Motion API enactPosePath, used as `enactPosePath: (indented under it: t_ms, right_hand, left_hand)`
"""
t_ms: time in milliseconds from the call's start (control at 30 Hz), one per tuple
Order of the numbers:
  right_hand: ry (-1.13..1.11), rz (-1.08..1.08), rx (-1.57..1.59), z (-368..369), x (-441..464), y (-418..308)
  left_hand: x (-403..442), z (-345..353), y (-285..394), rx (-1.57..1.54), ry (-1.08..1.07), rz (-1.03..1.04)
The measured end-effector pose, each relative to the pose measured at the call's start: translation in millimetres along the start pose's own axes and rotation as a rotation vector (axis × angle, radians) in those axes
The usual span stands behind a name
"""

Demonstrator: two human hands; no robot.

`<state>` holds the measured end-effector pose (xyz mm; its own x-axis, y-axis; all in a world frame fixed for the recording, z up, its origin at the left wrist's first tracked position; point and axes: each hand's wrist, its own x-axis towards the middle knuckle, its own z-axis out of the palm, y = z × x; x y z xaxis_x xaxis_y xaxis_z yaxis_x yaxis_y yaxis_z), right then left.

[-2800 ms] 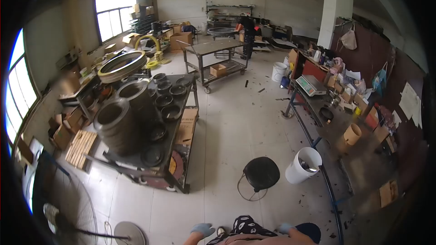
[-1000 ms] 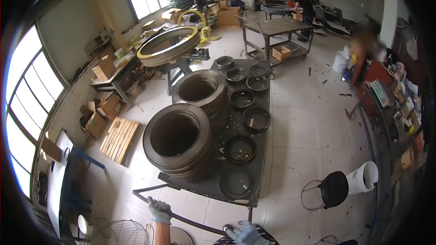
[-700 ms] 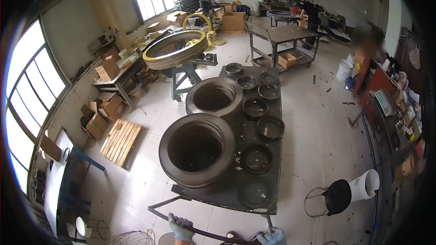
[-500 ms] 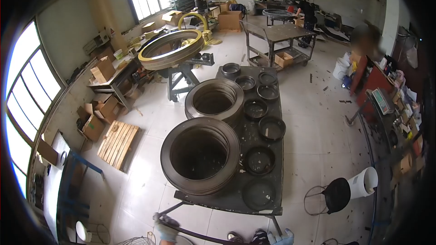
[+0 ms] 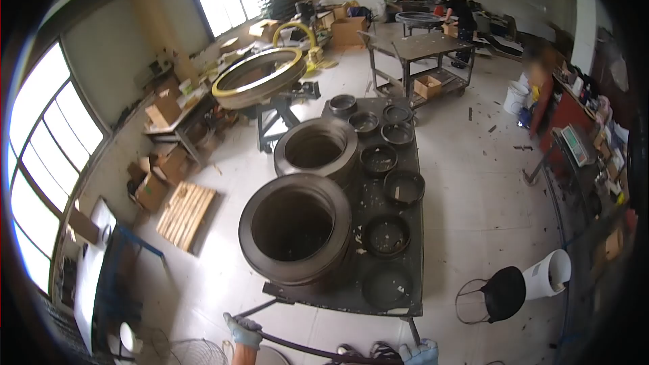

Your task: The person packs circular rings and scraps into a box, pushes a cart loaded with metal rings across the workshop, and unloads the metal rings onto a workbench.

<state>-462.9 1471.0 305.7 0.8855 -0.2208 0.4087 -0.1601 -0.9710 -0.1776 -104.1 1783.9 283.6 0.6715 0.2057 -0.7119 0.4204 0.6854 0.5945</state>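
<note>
At the bottom of the head view, my left hand (image 5: 244, 333), in a grey-blue glove, is closed round the left end of the dark, curved cart handle (image 5: 304, 349). My right hand (image 5: 420, 352), gloved the same way, is closed at the handle's right end, partly cut off by the frame edge. Ahead of them is the dark flat cart (image 5: 348, 292). Along its left side stand two stacks of wide metal rings, a near stack (image 5: 253, 251) and a far stack (image 5: 282, 152). Several shallow round dark pans (image 5: 387, 235) line its right side.
A wooden pallet (image 5: 187, 216) lies on the floor at left. On the right are a black chair (image 5: 504, 294), a white bucket (image 5: 546, 274) and a cluttered bench with a scale (image 5: 574, 145). Farther off stand a large yellow-edged ring (image 5: 260, 80), another cart (image 5: 433, 47) and two people.
The view has tilted and shifted slightly, so the pallet and left bench appear farther right. My left hand shows higher in the frame, with more forearm visible. Both hands stay on the handle.
</note>
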Motion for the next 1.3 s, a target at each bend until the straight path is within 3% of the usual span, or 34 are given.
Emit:
enactPosePath:
  t_ms: [167,300,333,400,500,567,633,667,700,767,800,867,900,1067,1300]
  right_hand:
    - [-0.321,0.061,-0.145,-11,-29,65]
    - [-0.271,0.156,-0.063,-33,-33,115]
    - [-0.261,0.195,-0.105,-34,-42,129]
    - [-0.27,0.201,-0.128,-38,-38,129]
    - [-0.285,0.148,-0.058,-42,16,90]
    - [-0.325,0.003,0.065,-14,41,25]
    - [-0.357,-0.071,0.187,18,66,-35]
    - [-0.377,-0.068,0.231,26,84,-64]
    - [-0.44,-0.003,0.237,36,94,-88]
    - [-0.602,0.198,0.029,61,103,-118]
    - [-0.586,0.243,0.007,66,107,-125]
    - [-0.884,0.572,-0.167,70,112,-122]
    - [-0.877,0.607,-0.28,73,106,-120]
    - [-0.93,0.773,-0.604,88,86,-108]
    - [-1.126,1.042,-0.849,130,57,-74]
  left_hand:
    - [-39,0,-43,-0.061,0.059,-0.143]
    - [-82,7,-80,-0.117,0.042,-0.299]
    - [-86,-1,-89,-0.083,-0.074,-0.336]
    - [-111,-7,-102,0.07,-0.221,-0.357]
    - [-95,-37,-87,0.788,-0.497,-0.628]
    - [-25,-76,-93,0.814,-0.765,-0.791]
    - [25,-81,-80,0.87,-0.677,-0.817]
    - [53,-82,-78,0.885,-0.552,-0.612]
    - [85,-82,-77,0.895,-0.436,-0.41]
    - [175,-100,-76,1.017,-0.272,-0.325]
    - [210,-112,-69,1.062,-0.21,-0.35]
    - [266,-109,-41,1.21,-0.15,-0.4]
    - [280,-105,-27,1.314,-0.137,-0.435]
    - [358,-46,25,1.394,-0.249,-0.487]
    - [455,123,34,1.501,-0.594,-0.493]
